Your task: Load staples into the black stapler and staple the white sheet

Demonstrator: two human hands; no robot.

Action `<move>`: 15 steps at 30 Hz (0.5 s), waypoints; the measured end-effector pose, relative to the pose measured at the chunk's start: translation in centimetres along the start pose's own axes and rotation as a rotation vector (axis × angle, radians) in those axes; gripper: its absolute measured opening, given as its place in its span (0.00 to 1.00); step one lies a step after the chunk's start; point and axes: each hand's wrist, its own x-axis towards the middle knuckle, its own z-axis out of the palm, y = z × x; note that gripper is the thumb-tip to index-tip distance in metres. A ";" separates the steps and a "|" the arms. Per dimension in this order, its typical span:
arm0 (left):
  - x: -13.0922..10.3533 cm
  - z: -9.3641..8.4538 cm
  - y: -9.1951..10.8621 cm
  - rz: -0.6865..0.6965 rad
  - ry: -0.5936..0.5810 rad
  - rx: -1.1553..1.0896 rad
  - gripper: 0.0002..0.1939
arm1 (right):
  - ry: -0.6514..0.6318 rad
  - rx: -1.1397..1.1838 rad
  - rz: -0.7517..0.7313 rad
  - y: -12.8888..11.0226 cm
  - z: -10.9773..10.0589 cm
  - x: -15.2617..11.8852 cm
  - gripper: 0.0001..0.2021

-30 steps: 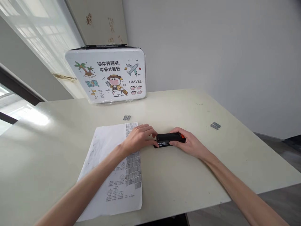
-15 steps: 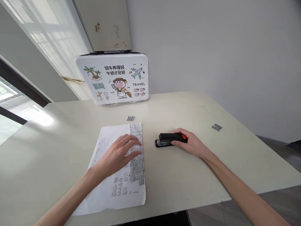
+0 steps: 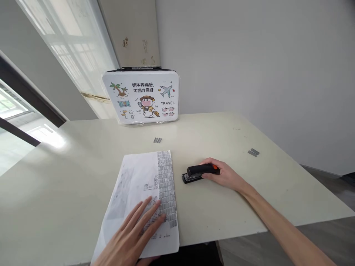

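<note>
A white printed paper (image 3: 138,166), which looks like a stack of sheets, lies on the table with rows of metal staples (image 3: 166,181) covering its right-hand strip. My left hand (image 3: 135,231) holds its near end, fingers flat on top and the thumb showing under the lower edge. That end hangs a little over the table's front edge. To the right of the paper, my right hand (image 3: 222,173) is wrapped round the rear of a black stapler (image 3: 198,171) with an orange patch. The stapler rests on the table, its jaw pointing left towards the paper.
Short strips of staples (image 3: 158,140) lie beyond the paper, and more staple strips (image 3: 253,152) lie at the right. A white cartoon-printed case (image 3: 142,98) in clear wrap stands at the back of the pale table (image 3: 210,136). A wall (image 3: 235,55) rises behind.
My left hand has moved down from above the staple strip to the near end of the paper. The paper has slid towards me. My right hand still grips the stapler.
</note>
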 end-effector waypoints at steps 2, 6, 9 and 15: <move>0.2 0.0 0.4 0.013 -0.006 -0.021 0.41 | 0.005 -0.003 0.005 0.0 0.1 -0.3 0.17; 1.8 0.5 1.0 0.027 0.061 -0.081 0.48 | 0.011 0.006 0.010 0.2 0.3 -0.6 0.17; 3.6 1.3 1.5 0.011 0.071 -0.087 0.51 | 0.009 0.009 0.019 0.3 0.2 -1.0 0.17; 6.1 2.7 1.9 0.021 0.052 -0.151 0.52 | -0.020 -0.017 0.048 0.5 -0.4 -2.5 0.18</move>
